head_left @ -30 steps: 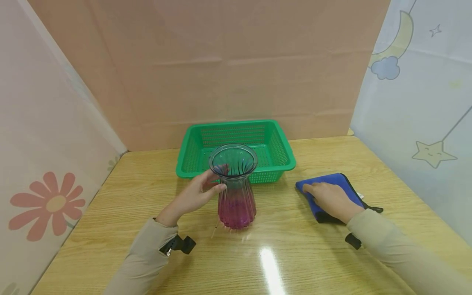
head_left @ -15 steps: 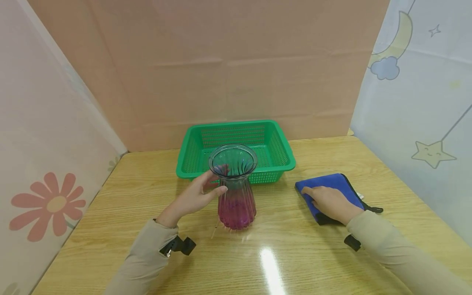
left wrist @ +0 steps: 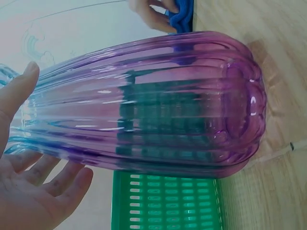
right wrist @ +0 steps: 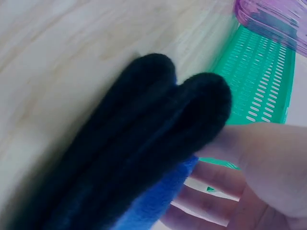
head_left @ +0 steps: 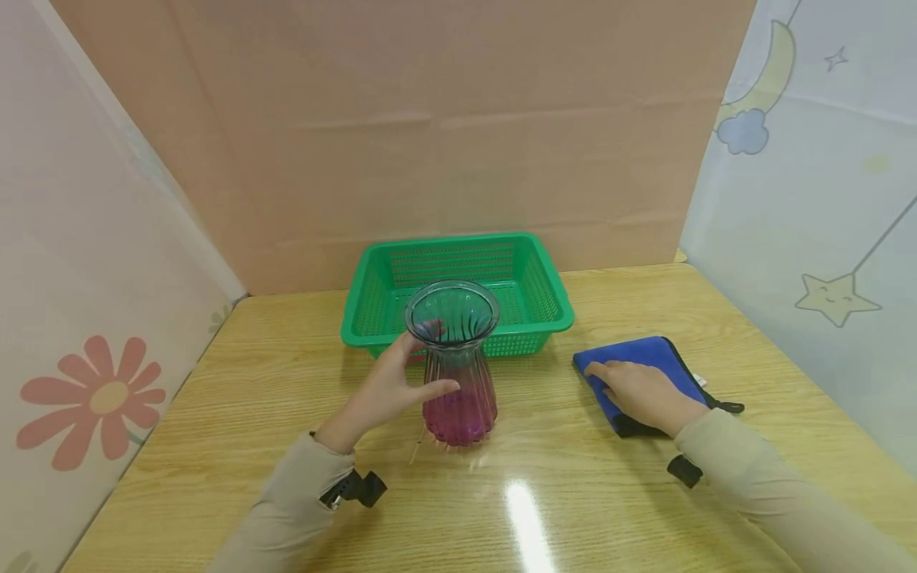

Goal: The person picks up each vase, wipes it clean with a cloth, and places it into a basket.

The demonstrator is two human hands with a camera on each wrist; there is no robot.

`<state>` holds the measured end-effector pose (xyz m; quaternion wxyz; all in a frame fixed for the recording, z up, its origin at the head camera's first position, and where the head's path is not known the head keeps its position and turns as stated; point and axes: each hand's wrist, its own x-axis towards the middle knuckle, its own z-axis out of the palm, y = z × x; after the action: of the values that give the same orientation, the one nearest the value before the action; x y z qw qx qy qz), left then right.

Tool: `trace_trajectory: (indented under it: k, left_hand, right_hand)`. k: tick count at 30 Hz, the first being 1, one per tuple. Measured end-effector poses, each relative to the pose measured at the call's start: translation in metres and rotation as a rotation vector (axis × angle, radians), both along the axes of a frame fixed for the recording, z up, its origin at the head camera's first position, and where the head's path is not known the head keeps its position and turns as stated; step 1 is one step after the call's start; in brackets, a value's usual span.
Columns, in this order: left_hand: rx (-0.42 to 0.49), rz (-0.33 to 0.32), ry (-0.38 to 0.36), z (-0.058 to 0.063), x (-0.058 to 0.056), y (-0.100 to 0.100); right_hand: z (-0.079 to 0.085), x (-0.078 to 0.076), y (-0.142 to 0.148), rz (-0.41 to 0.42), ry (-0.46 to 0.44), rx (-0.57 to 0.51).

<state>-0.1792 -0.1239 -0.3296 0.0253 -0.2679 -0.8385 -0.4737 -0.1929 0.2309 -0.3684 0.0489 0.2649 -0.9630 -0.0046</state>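
Observation:
A ribbed glass vase, clear bluish at the top and purple-pink below, stands upright mid-table before the green basket. My left hand is around its left side. The thumb lies across the front and the fingers reach behind the neck. In the left wrist view, these fingers are spread and relaxed, the fingertips right beside the glass. On the right lies a folded blue cloth with black edging and a black loop. My right hand rests on top of it, fingers loosely bent. Its thumb tip is hidden behind a dark fold.
The green plastic basket, with perforated sides, stands at the back against a tan backdrop. Patterned sheets flank the wooden table left and right. A thin pale sliver with a dark mark lies near the vase's base.
My left hand has shifted slightly right, and its thumb has moved lower across the front of the vase. The vase, cloth and right hand stay about where they were.

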Motion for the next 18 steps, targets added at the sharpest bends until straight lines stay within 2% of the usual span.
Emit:
trace_trajectory:
  k: [8, 12, 18]
  left_hand:
    - [0.035, 0.021, 0.025, 0.000, 0.003, 0.004]
    - [0.045, 0.038, 0.015, -0.001, 0.003, 0.005]
    - [0.053, 0.057, 0.008, -0.002, 0.003, 0.006]
  right_hand:
    - [0.027, 0.001, -0.005, -0.026, 0.056, -0.106]
    - [0.041, 0.000, -0.010, -0.034, 0.151, -0.183]
    - [0.049, -0.007, -0.022, 0.014, 0.307, -0.288]
